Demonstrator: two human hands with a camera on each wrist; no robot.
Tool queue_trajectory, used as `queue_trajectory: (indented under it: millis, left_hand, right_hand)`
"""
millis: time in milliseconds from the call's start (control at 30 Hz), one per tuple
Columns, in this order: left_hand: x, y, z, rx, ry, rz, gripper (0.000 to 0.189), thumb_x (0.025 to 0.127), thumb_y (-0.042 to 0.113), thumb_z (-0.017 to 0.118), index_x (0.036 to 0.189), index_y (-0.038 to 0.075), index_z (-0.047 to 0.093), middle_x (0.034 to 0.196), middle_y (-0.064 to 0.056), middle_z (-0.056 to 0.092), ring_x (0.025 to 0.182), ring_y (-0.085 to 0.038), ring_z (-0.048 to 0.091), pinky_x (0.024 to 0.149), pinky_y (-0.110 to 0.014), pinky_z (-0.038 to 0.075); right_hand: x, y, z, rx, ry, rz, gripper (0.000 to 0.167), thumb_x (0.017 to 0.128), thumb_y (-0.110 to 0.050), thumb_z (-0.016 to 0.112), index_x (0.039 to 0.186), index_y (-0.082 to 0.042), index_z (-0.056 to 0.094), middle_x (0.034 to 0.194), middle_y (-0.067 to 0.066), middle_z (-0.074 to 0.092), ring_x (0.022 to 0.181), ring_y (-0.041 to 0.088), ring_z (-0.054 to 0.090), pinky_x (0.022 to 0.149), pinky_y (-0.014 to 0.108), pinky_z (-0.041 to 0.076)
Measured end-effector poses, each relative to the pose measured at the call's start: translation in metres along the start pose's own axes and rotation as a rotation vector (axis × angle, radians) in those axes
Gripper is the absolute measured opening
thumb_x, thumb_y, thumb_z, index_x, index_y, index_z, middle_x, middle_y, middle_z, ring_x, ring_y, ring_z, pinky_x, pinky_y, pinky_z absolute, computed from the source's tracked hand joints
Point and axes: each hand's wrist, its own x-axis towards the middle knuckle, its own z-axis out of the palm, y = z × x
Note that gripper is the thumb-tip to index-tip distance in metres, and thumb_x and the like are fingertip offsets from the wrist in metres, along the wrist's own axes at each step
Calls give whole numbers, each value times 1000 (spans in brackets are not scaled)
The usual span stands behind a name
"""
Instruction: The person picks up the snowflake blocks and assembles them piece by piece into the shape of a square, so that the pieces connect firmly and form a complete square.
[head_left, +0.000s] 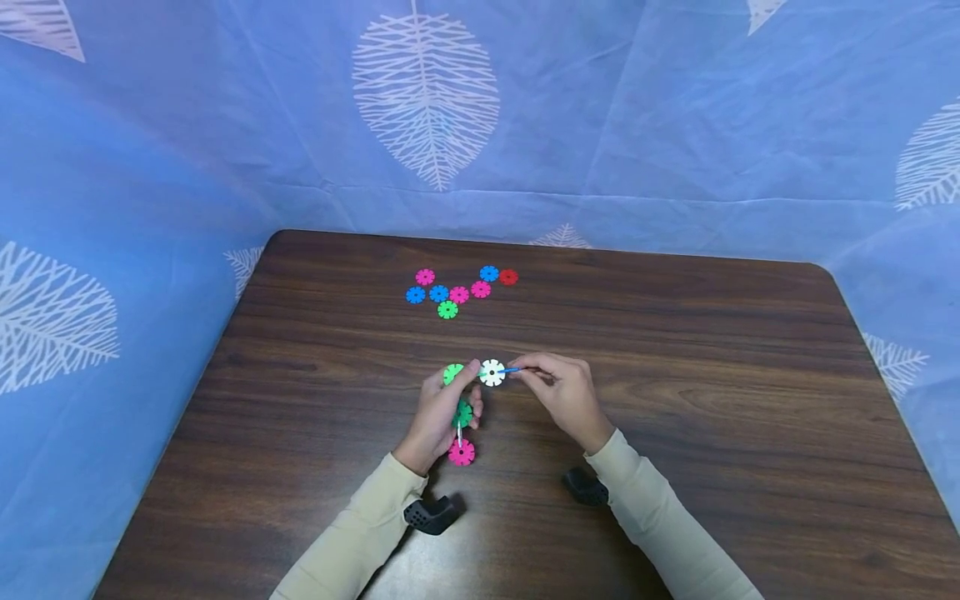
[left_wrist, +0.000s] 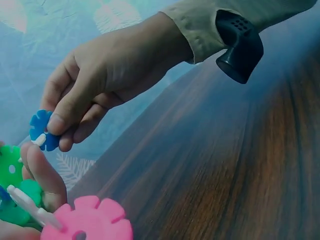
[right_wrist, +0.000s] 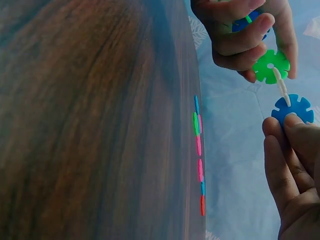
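Observation:
My left hand (head_left: 433,421) grips a chain of notched interlocking discs. Its bright green disc (head_left: 452,374) shows beside the thumb; a darker green disc (head_left: 464,414) lies against the fingers. From there a white disc seen edge-on (left_wrist: 34,206) leads to the pink disc (left_wrist: 92,220), which hangs toward the wrist. Between the hands, another white disc (head_left: 492,372) faces up, slotted to a blue disc (right_wrist: 296,111). My right hand (head_left: 567,397) pinches that blue disc between thumb and fingers. In the right wrist view, a green disc (right_wrist: 271,66) joins the white one's other edge.
Loose discs lie flat toward the back of the dark wooden table (head_left: 675,350): several blue and pink ones, a green disc (head_left: 447,310) and a red disc (head_left: 508,277). A blue leaf-patterned cloth (head_left: 600,108) hangs behind. Each wrist wears a black camera (head_left: 431,515).

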Motion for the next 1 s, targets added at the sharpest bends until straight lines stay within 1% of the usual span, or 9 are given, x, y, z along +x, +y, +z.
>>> queue_trajectory:
  millis: [100,167,267,433,567,667,767,867,1000]
  left_hand:
    - [0,1,-1,-41,-16,-53,26,89,31,65,83,9,51,58,4,54,45,-7,50,38,-19,44]
    - [-1,2,-2,-58,-49,-90,18,91,24,60,84,10,52,60,4,55,47,-6,51,39,-19,45]
    - [-2,3,-3,-85,-128,-144,9,94,17,51,86,14,54,65,3,58,50,-7,52,42,-20,48]
    - [-3,4,-6,-121,-266,-196,13,96,16,45,89,17,56,72,2,62,54,-9,57,49,-25,55]
    - [-3,5,-10,-125,-358,-185,11,99,21,46,97,14,54,84,-2,71,53,-9,60,51,-25,56]
    - [-3,5,-13,-96,-413,-150,16,100,26,48,104,11,52,95,-2,73,47,-8,56,50,-22,54]
    - [-2,3,-16,-77,-440,-118,26,99,32,49,115,11,50,101,-1,73,40,-7,48,45,-20,49]
    - [-2,2,-18,-82,-454,-97,36,99,35,49,125,11,48,104,1,72,38,-6,44,42,-19,45]
    - [-2,2,-21,-82,-462,-84,34,98,35,50,122,11,51,105,4,72,38,-6,44,42,-20,43]
  right_hand:
    - [-2,-1,-1,-16,-19,0,15,78,-2,74,91,-9,74,91,3,74,82,12,71,67,22,57]
    - [-3,-1,-2,-28,-33,-11,15,78,-2,74,91,-9,74,92,3,74,82,11,70,67,21,57]
    - [-4,0,-2,-25,-41,-35,17,77,0,74,91,-8,73,91,3,74,82,12,70,66,19,56]
    - [-4,-1,-4,-16,-57,-56,18,76,1,75,91,-8,73,91,4,74,82,14,71,68,22,57]
    - [-3,-4,-6,-15,-86,-68,15,79,-2,73,92,-8,73,92,5,74,86,16,71,71,26,58]
    - [-3,-4,-6,-18,-93,-75,14,81,-2,72,93,-7,73,94,6,74,88,17,71,74,27,58]
    - [-2,-4,-5,-17,-90,-80,14,81,-2,71,94,-7,73,95,6,74,90,18,71,77,27,57]
    - [-2,-4,-4,-11,-92,-86,15,81,-2,72,94,-7,73,95,6,74,91,18,71,80,27,57]
    - [-2,-6,-3,-14,-95,-99,15,80,-2,72,94,-7,73,95,6,74,91,19,71,80,27,57]
